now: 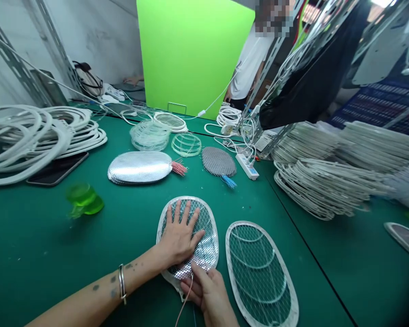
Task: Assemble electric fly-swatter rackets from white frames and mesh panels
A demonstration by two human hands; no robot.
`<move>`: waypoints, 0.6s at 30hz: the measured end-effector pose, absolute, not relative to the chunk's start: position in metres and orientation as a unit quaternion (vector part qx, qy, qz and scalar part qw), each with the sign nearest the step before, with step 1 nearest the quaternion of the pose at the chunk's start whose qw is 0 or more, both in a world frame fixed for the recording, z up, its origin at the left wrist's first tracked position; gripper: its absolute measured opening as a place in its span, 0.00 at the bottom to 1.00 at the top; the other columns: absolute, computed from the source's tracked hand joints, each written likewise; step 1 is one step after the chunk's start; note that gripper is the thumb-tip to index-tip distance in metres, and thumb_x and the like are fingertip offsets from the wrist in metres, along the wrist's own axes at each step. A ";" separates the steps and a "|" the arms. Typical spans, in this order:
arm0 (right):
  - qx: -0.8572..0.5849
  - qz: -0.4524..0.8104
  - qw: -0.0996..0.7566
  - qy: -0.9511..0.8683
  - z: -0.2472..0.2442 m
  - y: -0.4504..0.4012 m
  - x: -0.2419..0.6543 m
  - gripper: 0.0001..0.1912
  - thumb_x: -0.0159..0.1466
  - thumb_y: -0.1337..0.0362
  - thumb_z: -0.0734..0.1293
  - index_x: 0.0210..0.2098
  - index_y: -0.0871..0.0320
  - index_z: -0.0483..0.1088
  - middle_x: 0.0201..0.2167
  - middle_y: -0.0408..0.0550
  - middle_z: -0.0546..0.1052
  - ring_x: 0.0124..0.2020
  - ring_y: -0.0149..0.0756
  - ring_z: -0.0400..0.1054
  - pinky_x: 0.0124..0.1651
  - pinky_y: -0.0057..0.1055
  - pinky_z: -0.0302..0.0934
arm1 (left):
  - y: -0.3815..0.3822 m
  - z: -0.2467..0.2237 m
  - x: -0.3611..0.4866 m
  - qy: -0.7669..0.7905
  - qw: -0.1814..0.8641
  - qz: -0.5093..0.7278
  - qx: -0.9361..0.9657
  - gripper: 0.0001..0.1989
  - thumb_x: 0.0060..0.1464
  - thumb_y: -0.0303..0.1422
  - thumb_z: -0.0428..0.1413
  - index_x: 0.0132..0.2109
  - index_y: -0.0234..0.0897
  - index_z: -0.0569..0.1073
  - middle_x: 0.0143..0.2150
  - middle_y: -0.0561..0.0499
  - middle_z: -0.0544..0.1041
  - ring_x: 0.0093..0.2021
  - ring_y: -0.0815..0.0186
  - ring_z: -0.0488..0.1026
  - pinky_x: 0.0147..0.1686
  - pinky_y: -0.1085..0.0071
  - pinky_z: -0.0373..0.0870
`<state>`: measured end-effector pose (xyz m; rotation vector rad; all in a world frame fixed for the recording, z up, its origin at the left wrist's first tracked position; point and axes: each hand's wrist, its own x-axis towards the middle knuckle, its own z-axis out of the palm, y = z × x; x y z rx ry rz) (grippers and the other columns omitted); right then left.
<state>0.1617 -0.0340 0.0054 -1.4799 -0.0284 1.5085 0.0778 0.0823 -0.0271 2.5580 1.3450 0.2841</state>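
Note:
My left hand (180, 238) lies flat with fingers spread on a silvery metal mesh sheet (207, 247). The sheet sits inside a white oval frame (215, 222), which looks like the head of an electric mosquito swatter. At its lower end my right hand (209, 290) is closed, thumb on top, pinching the mesh edge close to where a thin pink wire (184, 304) hangs down. Fingers partly hide the frame's bottom there. To the right lies a second white oval frame (228, 254) with mesh and curved ribs.
Behind are a mesh stack with red wires (139, 167), a grey mesh stack with blue wires (218, 161), clear ribbed rings (150, 135) and a power strip (247, 166). Leftward stand a green tape dispenser (85, 200), a phone (57, 170) and white frames (68, 131). Frame piles (323, 181) flank the right.

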 end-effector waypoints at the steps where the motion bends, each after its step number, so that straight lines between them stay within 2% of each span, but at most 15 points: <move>1: -0.599 0.631 0.493 -0.009 0.009 -0.035 0.163 0.32 0.42 0.53 0.80 0.40 0.63 0.71 0.34 0.52 0.81 0.34 0.42 0.77 0.39 0.33 0.72 | 0.082 -0.028 0.078 0.460 0.112 0.099 0.875 0.34 0.64 0.54 0.36 0.71 0.45 0.48 0.73 0.43 0.41 0.70 0.39 0.32 0.63 0.37 0.34; 4: -0.555 0.673 0.489 -0.001 0.022 -0.045 0.170 0.31 0.42 0.54 0.80 0.40 0.64 0.72 0.40 0.55 0.81 0.45 0.45 0.75 0.48 0.34 0.69 | 0.082 -0.029 0.076 0.460 0.108 0.094 0.876 0.33 0.64 0.53 0.36 0.70 0.45 0.50 0.72 0.43 0.43 0.71 0.40 0.34 0.64 0.38 0.36; 7: -0.549 0.712 0.438 -0.023 0.036 -0.065 0.187 0.36 0.43 0.52 0.80 0.47 0.63 0.72 0.47 0.55 0.78 0.52 0.43 0.71 0.54 0.32 0.65 | 0.083 -0.028 0.075 0.459 0.106 0.088 0.878 0.32 0.65 0.52 0.35 0.70 0.45 0.50 0.73 0.44 0.44 0.71 0.42 0.35 0.64 0.40 0.36; 9: -0.572 0.741 0.336 -0.105 0.047 -0.078 0.204 0.36 0.47 0.48 0.78 0.49 0.61 0.73 0.45 0.54 0.79 0.47 0.41 0.74 0.48 0.30 0.68 | 0.083 -0.029 0.074 0.456 0.095 0.091 0.880 0.32 0.65 0.52 0.35 0.70 0.45 0.50 0.73 0.45 0.44 0.71 0.42 0.35 0.64 0.39 0.33; 11: -0.600 0.726 0.221 -0.253 0.058 -0.082 0.222 0.29 0.55 0.43 0.72 0.43 0.62 0.76 0.36 0.53 0.81 0.34 0.38 0.77 0.36 0.28 0.69 | 0.082 -0.030 0.074 0.453 0.082 0.098 0.882 0.32 0.65 0.52 0.36 0.71 0.46 0.49 0.73 0.45 0.43 0.71 0.43 0.35 0.64 0.38 0.32; 13: -0.639 0.620 0.170 -0.423 0.066 -0.073 0.235 0.28 0.63 0.41 0.62 0.39 0.60 0.77 0.29 0.51 0.80 0.24 0.34 0.73 0.26 0.28 0.65 | 0.080 -0.031 0.074 0.452 0.072 0.103 0.883 0.32 0.65 0.52 0.36 0.71 0.46 0.49 0.73 0.45 0.44 0.71 0.42 0.35 0.64 0.38 0.31; 14: -0.658 0.536 0.174 -0.499 0.067 -0.063 0.239 0.28 0.66 0.42 0.58 0.41 0.59 0.77 0.29 0.50 0.80 0.23 0.35 0.72 0.26 0.29 0.65 | 0.080 -0.032 0.074 0.451 0.068 0.103 0.884 0.33 0.65 0.52 0.36 0.71 0.45 0.48 0.73 0.45 0.44 0.71 0.42 0.35 0.64 0.38 0.31; 15: -0.668 0.444 0.183 -0.568 0.066 -0.051 0.241 0.27 0.68 0.44 0.56 0.45 0.57 0.76 0.33 0.51 0.80 0.27 0.37 0.74 0.31 0.32 0.67 | 0.080 -0.032 0.074 0.451 0.064 0.102 0.884 0.33 0.65 0.52 0.36 0.71 0.45 0.48 0.73 0.44 0.43 0.71 0.42 0.35 0.64 0.38 0.31; 16: -0.663 0.355 0.188 -0.632 0.062 -0.038 0.241 0.26 0.69 0.45 0.55 0.50 0.56 0.73 0.39 0.52 0.80 0.36 0.41 0.75 0.39 0.36 0.68 | 0.079 -0.032 0.074 0.450 0.062 0.100 0.885 0.33 0.65 0.52 0.36 0.71 0.44 0.48 0.73 0.44 0.43 0.71 0.42 0.35 0.64 0.38 0.31; 17: -0.639 0.280 0.181 -0.693 0.056 -0.024 0.240 0.27 0.69 0.46 0.55 0.56 0.56 0.69 0.48 0.55 0.77 0.48 0.46 0.72 0.49 0.41 0.66 | 0.079 -0.032 0.073 0.447 0.061 0.097 0.887 0.33 0.65 0.51 0.36 0.71 0.44 0.47 0.73 0.43 0.43 0.71 0.41 0.35 0.64 0.38 0.31; 18: -0.602 0.222 0.164 -0.749 0.048 -0.011 0.237 0.31 0.69 0.45 0.55 0.62 0.59 0.63 0.58 0.57 0.70 0.59 0.49 0.63 0.59 0.45 0.59 | 0.079 -0.032 0.073 0.445 0.060 0.093 0.889 0.33 0.65 0.50 0.37 0.71 0.43 0.46 0.73 0.43 0.42 0.71 0.41 0.35 0.64 0.38 0.31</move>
